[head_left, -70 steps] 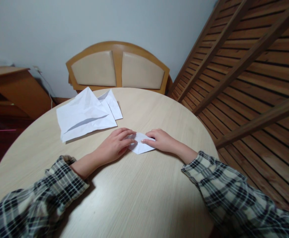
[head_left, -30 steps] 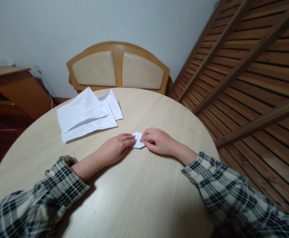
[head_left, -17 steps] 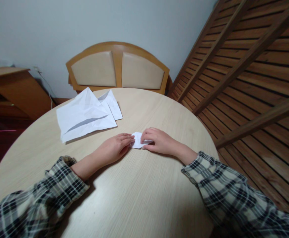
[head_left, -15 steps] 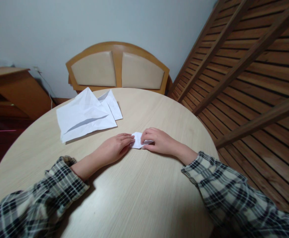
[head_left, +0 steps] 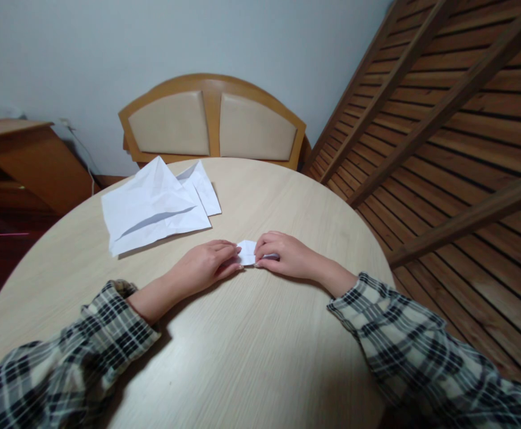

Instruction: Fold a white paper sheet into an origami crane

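A small folded piece of white paper (head_left: 247, 252) lies on the round table (head_left: 242, 339), between my two hands. My left hand (head_left: 211, 262) grips its left end, the thumb at the near edge and the fingers over the far side. At the other end my right hand (head_left: 282, 253) has its fingers curled over the paper, with thumb and fingertips close together on it. Both ends of the paper are partly hidden by the fingers.
Larger creased white sheets (head_left: 153, 208) lie overlapping at the table's back left. Behind the table stands a padded wooden headboard (head_left: 213, 119) against the wall. A slatted wooden screen (head_left: 443, 119) leans along the right side, and a wooden cabinet (head_left: 41, 161) is at the left.
My left thumb has shifted out from under the hand to the paper's near edge. The right hand's fingers have moved only slightly on the paper.
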`<state>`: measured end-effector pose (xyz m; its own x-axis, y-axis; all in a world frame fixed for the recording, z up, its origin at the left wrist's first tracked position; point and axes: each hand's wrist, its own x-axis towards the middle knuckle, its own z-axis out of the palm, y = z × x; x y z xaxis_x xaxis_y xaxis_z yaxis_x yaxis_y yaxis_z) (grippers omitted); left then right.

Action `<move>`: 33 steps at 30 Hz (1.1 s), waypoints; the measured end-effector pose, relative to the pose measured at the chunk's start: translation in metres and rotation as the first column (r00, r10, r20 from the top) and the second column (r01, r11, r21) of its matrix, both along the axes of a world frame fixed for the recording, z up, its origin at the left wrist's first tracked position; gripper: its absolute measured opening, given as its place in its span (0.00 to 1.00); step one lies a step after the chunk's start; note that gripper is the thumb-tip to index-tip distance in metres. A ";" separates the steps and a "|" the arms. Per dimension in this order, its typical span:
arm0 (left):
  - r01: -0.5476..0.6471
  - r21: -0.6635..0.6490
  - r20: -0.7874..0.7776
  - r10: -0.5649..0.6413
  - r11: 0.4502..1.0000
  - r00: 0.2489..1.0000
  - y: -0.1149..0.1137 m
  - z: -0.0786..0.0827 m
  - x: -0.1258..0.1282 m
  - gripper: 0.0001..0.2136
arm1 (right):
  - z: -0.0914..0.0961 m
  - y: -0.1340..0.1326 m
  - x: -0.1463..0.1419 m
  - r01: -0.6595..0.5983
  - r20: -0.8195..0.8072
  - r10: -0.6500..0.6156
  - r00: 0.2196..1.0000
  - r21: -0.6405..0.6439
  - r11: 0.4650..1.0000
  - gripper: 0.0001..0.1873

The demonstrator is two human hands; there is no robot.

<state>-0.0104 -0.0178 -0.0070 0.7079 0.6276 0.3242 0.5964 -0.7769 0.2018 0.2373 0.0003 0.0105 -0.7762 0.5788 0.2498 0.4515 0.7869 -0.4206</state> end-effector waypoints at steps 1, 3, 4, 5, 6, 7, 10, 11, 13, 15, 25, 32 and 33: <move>0.000 0.001 0.003 0.000 1.000 1.000 0.000 -0.001 0.000 0.12 | 0.000 0.000 0.000 -0.001 -0.006 0.001 1.000 0.001 1.000 0.06; -0.002 0.003 0.012 0.002 1.000 1.000 0.000 -0.002 0.000 0.12 | 0.000 0.000 0.000 -0.002 -0.015 0.002 1.000 0.003 1.000 0.06; -0.004 0.007 0.018 0.004 1.000 1.000 0.001 -0.002 0.000 0.12 | -0.001 0.000 0.000 0.001 -0.017 -0.001 1.000 0.003 1.000 0.06; -0.005 0.011 0.023 0.005 1.000 1.000 0.001 -0.003 0.000 0.12 | -0.001 0.001 0.000 0.002 -0.016 -0.002 1.000 0.004 1.000 0.06; -0.004 0.016 0.026 0.003 1.000 1.000 0.001 -0.003 0.000 0.11 | -0.002 0.001 0.000 0.004 -0.015 -0.004 1.000 0.005 1.000 0.06; -0.002 0.022 0.028 0.001 1.000 1.000 0.001 -0.004 0.000 0.11 | -0.002 0.001 0.000 0.005 -0.013 -0.005 1.000 0.007 1.000 0.06; 0.003 0.035 0.029 -0.004 0.999 1.000 0.002 -0.005 0.000 0.11 | -0.003 0.002 0.000 0.013 -0.007 -0.013 1.000 0.013 1.000 0.06; 0.004 0.036 0.031 -0.005 0.999 1.000 0.002 -0.005 -0.001 0.10 | -0.002 0.002 0.000 0.018 -0.004 -0.018 1.000 0.014 1.000 0.06; 0.003 0.036 0.038 -0.004 0.999 0.999 0.002 -0.005 -0.001 0.10 | -0.002 0.001 -0.001 0.027 0.001 -0.027 1.000 0.014 1.000 0.06; 0.004 0.035 0.043 -0.005 0.999 0.999 0.003 -0.005 -0.001 0.10 | -0.001 0.001 -0.001 0.035 0.007 -0.035 0.999 0.017 0.999 0.06; 0.013 0.047 0.052 -0.016 0.999 0.999 0.002 -0.005 0.001 0.11 | -0.001 0.001 0.000 0.122 0.047 -0.123 0.991 0.017 0.992 0.02; 0.015 0.018 0.019 -0.015 1.000 1.000 0.003 -0.006 -0.002 0.10 | 0.000 0.000 0.001 0.102 0.043 -0.102 0.994 -0.009 0.995 0.03; 0.023 0.017 0.011 -0.023 1.000 1.000 0.003 -0.006 -0.003 0.10 | 0.000 0.001 0.001 0.092 0.042 -0.092 0.995 -0.014 0.996 0.04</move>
